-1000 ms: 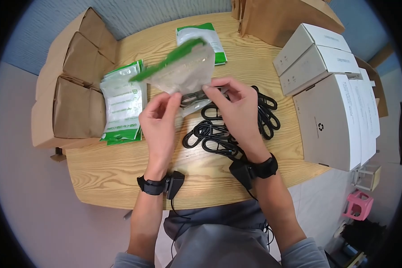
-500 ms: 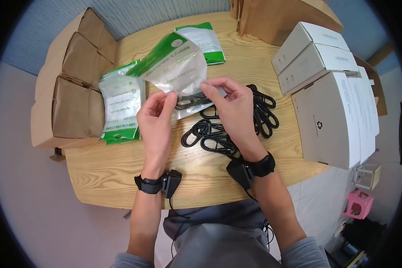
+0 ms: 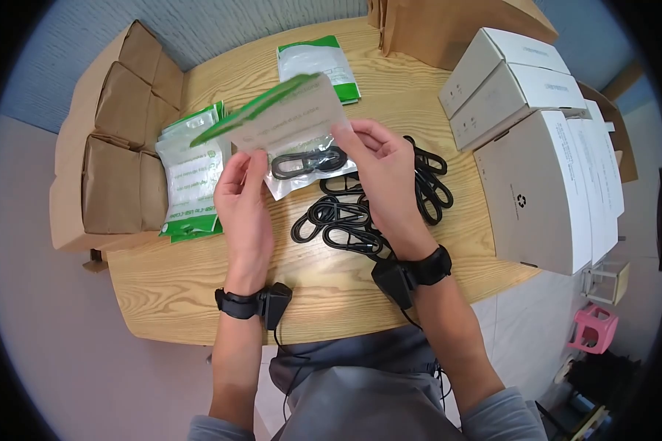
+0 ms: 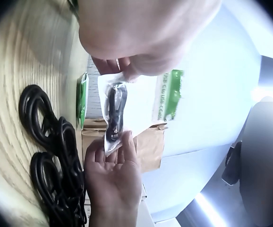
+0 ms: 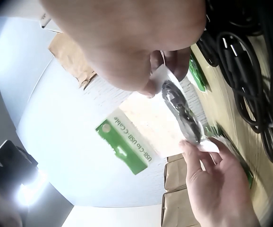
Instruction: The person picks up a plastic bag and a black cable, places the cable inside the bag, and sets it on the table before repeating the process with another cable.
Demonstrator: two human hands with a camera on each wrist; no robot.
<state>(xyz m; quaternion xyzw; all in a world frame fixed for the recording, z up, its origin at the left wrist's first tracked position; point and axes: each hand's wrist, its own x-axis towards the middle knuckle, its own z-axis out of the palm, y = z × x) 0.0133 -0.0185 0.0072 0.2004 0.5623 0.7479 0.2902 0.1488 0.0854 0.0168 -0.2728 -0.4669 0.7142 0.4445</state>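
Between both hands a clear plastic bag with a green top band (image 3: 290, 121) is held up over the table. A coiled black cable (image 3: 299, 165) lies inside its lower end. My left hand (image 3: 244, 202) pinches the left edge of the bag with thumb and fingers, and my right hand (image 3: 386, 173) pinches the right edge. In the right wrist view the green header (image 5: 122, 146) reads "USB-C to USB-C Cable". Several loose coiled black cables (image 3: 338, 213) lie on the table beneath and beside the right hand.
Flat green-and-clear bags (image 3: 191, 173) are stacked at left, beside a carton (image 3: 73, 184) holding brown paper-covered boxes. Another such bag (image 3: 320, 62) lies at the back. White boxes (image 3: 537, 191) stand along the right edge, with a brown paper bag (image 3: 463, 29) behind.
The bag has tilted and shifted slightly left and down, and its coiled cable now shows more fully. Both hands keep their pinch. The view has shifted a little.
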